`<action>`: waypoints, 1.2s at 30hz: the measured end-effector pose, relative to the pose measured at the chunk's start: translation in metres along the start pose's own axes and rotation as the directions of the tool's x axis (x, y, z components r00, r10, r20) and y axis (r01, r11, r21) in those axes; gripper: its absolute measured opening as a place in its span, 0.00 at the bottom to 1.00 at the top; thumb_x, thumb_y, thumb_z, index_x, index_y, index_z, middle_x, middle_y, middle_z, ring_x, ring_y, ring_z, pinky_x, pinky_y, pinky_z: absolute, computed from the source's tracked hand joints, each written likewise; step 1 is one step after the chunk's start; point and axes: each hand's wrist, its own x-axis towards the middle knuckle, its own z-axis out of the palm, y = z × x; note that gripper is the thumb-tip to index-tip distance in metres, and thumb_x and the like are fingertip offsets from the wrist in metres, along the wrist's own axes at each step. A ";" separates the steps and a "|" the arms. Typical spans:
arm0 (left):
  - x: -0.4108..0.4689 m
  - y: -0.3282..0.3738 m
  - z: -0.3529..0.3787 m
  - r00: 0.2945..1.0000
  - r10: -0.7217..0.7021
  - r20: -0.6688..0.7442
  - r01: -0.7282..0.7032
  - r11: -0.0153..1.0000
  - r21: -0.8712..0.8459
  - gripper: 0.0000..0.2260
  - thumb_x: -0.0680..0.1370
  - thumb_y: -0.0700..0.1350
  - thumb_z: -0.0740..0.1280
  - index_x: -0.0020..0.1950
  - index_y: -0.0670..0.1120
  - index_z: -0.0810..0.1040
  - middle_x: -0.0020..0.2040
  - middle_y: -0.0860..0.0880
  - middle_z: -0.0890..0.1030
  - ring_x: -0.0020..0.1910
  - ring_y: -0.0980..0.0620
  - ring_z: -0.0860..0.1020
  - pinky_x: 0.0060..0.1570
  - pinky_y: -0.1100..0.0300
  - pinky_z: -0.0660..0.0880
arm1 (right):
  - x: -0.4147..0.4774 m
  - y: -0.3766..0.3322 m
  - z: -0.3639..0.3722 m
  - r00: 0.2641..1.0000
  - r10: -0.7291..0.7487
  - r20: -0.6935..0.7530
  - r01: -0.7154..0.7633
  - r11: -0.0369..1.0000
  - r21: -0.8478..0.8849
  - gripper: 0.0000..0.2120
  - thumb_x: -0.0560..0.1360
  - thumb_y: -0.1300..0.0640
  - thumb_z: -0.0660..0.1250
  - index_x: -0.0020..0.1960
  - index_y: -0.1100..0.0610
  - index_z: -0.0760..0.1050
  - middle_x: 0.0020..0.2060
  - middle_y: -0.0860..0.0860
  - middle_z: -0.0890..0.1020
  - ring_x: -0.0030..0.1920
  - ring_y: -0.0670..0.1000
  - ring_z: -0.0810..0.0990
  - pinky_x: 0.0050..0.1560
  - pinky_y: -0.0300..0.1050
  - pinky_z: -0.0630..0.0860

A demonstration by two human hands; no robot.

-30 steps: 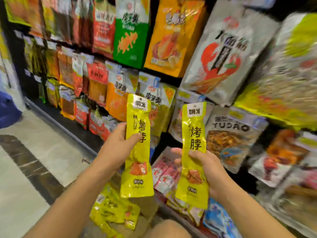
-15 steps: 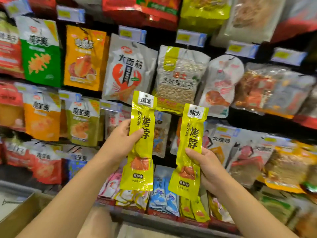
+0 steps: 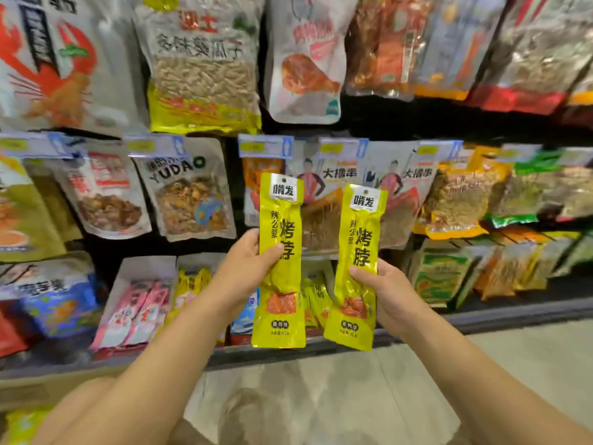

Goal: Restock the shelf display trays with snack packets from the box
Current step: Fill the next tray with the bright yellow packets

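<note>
Each of my hands holds one long yellow snack packet upright in front of the shelves. My left hand (image 3: pixel 245 268) grips the left yellow packet (image 3: pixel 281 293) at its middle. My right hand (image 3: pixel 388 293) grips the right yellow packet (image 3: pixel 357 284) from the right side. Both packets carry black characters and a red-orange food picture near the bottom. Directly behind and below them, on the lowest shelf, stand more of the same yellow packets (image 3: pixel 316 300) in a display tray. The cardboard box (image 3: pixel 48 390) shows at the lower left edge, with yellow packets (image 3: pixel 22 425) inside.
Hanging snack bags fill the rows above, with price tags (image 3: pixel 264 146) on the rail. Pink packets (image 3: pixel 141 309) and blue packets (image 3: pixel 61 303) stand left on the bottom shelf, green and orange bags (image 3: pixel 446 277) to the right. The tiled floor (image 3: pixel 337 380) lies below the shelf edge.
My view has swung right and down along the shelving; the box has slid to the lower left. Both hands kept their packets and came lower, in front of the bottom shelf.
</note>
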 end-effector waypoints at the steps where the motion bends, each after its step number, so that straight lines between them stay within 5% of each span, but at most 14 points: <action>1: 0.008 -0.014 0.005 1.000 -0.031 0.003 0.031 0.999 0.005 0.09 0.81 0.38 0.65 0.61 0.44 0.76 0.55 0.46 0.84 0.53 0.48 0.84 0.49 0.54 0.81 | 0.007 0.009 -0.008 0.999 0.023 -0.024 -0.023 1.000 -0.006 0.09 0.78 0.65 0.66 0.58 0.62 0.78 0.45 0.59 0.85 0.41 0.56 0.84 0.46 0.55 0.83; 5: 0.040 -0.079 0.022 0.984 -0.179 0.012 0.179 0.984 0.011 0.08 0.81 0.38 0.65 0.59 0.45 0.77 0.55 0.45 0.85 0.51 0.48 0.84 0.50 0.51 0.80 | 0.031 0.046 -0.040 0.989 0.120 -0.089 -0.121 0.993 -0.005 0.11 0.78 0.66 0.66 0.60 0.61 0.77 0.46 0.60 0.85 0.39 0.56 0.86 0.38 0.50 0.82; 14: 0.089 -0.232 0.058 0.842 -0.529 -0.103 0.533 0.846 0.020 0.06 0.80 0.39 0.66 0.53 0.48 0.81 0.51 0.45 0.86 0.48 0.45 0.85 0.50 0.44 0.82 | 0.088 0.127 -0.110 0.900 0.331 -0.284 -0.345 0.939 0.001 0.11 0.76 0.67 0.68 0.57 0.65 0.80 0.48 0.67 0.84 0.43 0.63 0.83 0.50 0.62 0.80; 17: 0.117 -0.266 0.070 0.795 -0.596 -0.110 0.600 0.800 -0.003 0.07 0.79 0.38 0.67 0.55 0.45 0.81 0.50 0.43 0.86 0.48 0.43 0.85 0.49 0.41 0.82 | 0.111 0.147 -0.123 0.885 0.363 -0.291 -0.373 0.928 0.025 0.10 0.76 0.67 0.68 0.56 0.64 0.80 0.47 0.66 0.85 0.39 0.61 0.84 0.40 0.54 0.83; 22: 0.172 -0.327 0.086 0.753 -0.644 -0.133 0.648 0.761 -0.012 0.21 0.66 0.44 0.75 0.58 0.47 0.80 0.54 0.43 0.84 0.50 0.42 0.84 0.50 0.41 0.81 | 0.146 0.177 -0.133 0.864 0.420 -0.279 -0.420 0.905 0.061 0.09 0.76 0.67 0.67 0.55 0.64 0.80 0.41 0.62 0.85 0.34 0.58 0.84 0.33 0.47 0.81; 26: 0.200 -0.325 0.108 0.743 -0.639 -0.200 0.643 0.764 -0.050 0.05 0.74 0.39 0.73 0.44 0.46 0.78 0.42 0.48 0.81 0.44 0.46 0.80 0.53 0.46 0.79 | 0.168 0.193 -0.144 0.851 0.440 -0.286 -0.436 0.896 0.080 0.09 0.76 0.67 0.68 0.56 0.64 0.80 0.45 0.64 0.85 0.37 0.60 0.84 0.36 0.49 0.82; 28: 0.215 -0.329 0.116 0.741 -0.639 -0.206 0.639 0.765 -0.079 0.06 0.77 0.39 0.71 0.45 0.48 0.76 0.43 0.50 0.80 0.44 0.47 0.79 0.53 0.48 0.79 | 0.175 0.198 -0.149 0.847 0.446 -0.288 -0.440 0.894 0.090 0.10 0.75 0.67 0.68 0.56 0.64 0.80 0.46 0.65 0.85 0.39 0.61 0.84 0.38 0.51 0.82; 32: 0.241 -0.348 0.125 0.794 -0.550 -0.259 0.579 0.814 0.046 0.02 0.78 0.39 0.70 0.48 0.45 0.78 0.48 0.50 0.81 0.49 0.52 0.77 0.50 0.65 0.72 | 0.184 0.206 -0.158 0.853 0.455 -0.257 -0.443 0.890 0.106 0.11 0.75 0.66 0.68 0.58 0.64 0.80 0.48 0.66 0.84 0.43 0.63 0.83 0.46 0.57 0.82; 34: 0.247 -0.356 0.131 0.807 -0.539 -0.241 0.579 0.803 0.141 0.14 0.77 0.42 0.72 0.61 0.39 0.78 0.60 0.46 0.80 0.63 0.49 0.76 0.62 0.60 0.71 | 0.187 0.208 -0.160 0.856 0.456 -0.244 -0.442 0.890 0.113 0.11 0.75 0.66 0.68 0.57 0.64 0.80 0.48 0.67 0.84 0.42 0.63 0.83 0.46 0.58 0.82; 36: 0.247 -0.356 0.135 0.847 -0.494 -0.198 0.532 0.769 0.354 0.11 0.77 0.45 0.72 0.57 0.44 0.79 0.59 0.48 0.81 0.61 0.49 0.78 0.62 0.59 0.72 | 0.188 0.209 -0.160 0.857 0.456 -0.240 -0.442 0.890 0.113 0.11 0.76 0.66 0.68 0.57 0.63 0.80 0.48 0.66 0.84 0.42 0.63 0.83 0.45 0.57 0.82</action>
